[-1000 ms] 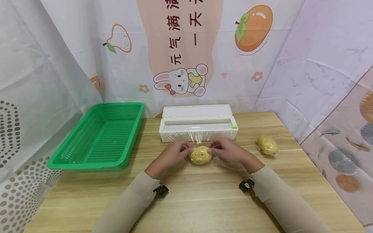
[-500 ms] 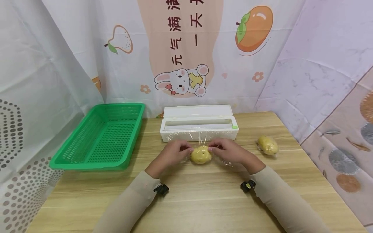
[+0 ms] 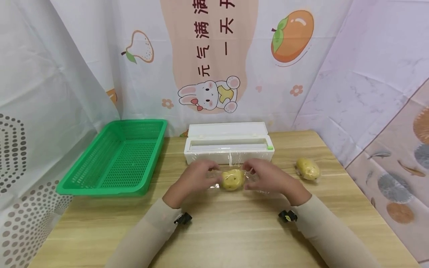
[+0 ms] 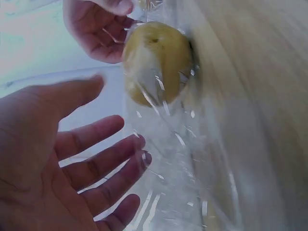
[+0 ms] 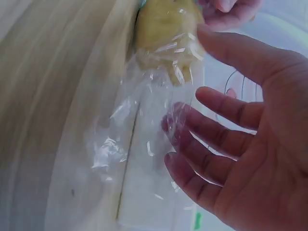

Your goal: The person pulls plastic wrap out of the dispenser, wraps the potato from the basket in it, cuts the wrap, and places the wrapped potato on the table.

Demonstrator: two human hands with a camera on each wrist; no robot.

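A yellow potato (image 3: 232, 179) lies on the table under clear cling film (image 4: 163, 159), in front of a white cling film box (image 3: 231, 156). The film stretches from the box's front down to the potato. My left hand (image 3: 197, 178) is at the potato's left side; the left wrist view shows its fingers spread apart, fingertips at the film's edge. At the right side is my right hand (image 3: 268, 178), its thumb near the potato. In the right wrist view its fingers are parted and lightly bent, fingertips against the loose film (image 5: 144, 125).
A green plastic basket (image 3: 152, 163) stands at the left of the wooden table (image 3: 231, 230). Another potato (image 3: 307, 169), wrapped in film, lies to the right. The box's lid (image 3: 228, 129) is raised at the back, before a printed curtain (image 3: 140, 85).
Both hands have let go of the film at the potato's sides and spread their fingers, drawing slightly apart. The potato has turned a little under the film.
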